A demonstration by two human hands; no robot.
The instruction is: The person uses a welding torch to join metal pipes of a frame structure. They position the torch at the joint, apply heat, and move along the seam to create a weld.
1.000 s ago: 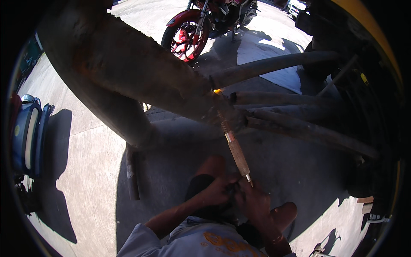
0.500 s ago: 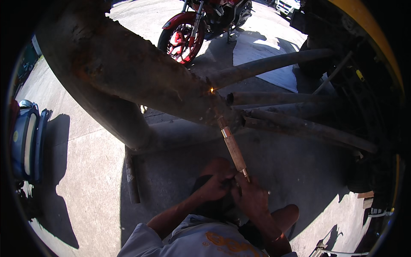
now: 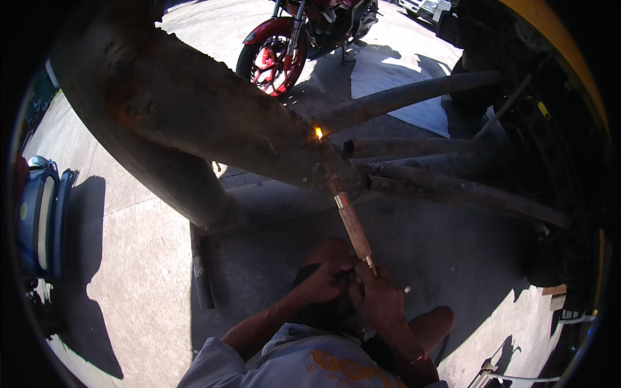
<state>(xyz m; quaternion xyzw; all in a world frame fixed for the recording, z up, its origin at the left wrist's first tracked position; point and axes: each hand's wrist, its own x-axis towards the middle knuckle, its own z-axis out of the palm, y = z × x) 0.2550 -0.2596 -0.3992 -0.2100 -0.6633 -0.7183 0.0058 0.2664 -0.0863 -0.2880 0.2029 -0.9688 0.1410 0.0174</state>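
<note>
Brownish metal, probably stiff and weighty, is making the torch (image 3: 356,234) suit a mid-handle hold; right fingers (image 3: 361,280) are gripping its near end, left fingers (image 3: 332,275) showing no clear hold.

At 5 o'clock on my feed, I see the bare right hand (image 3: 378,297) curled around the lower end of a slim brown-and-copper metal torch (image 3: 355,231), which points between 11 and 12. The bare left hand (image 3: 328,279) sits just beside it, near 6. A bright orange-yellow glow (image 3: 318,132) shows at 12, against a thick, rust-stained grey metal tube (image 3: 207,107) reaching toward 10. A red-and-black motorcycle (image 3: 330,31) stands beyond.
</note>
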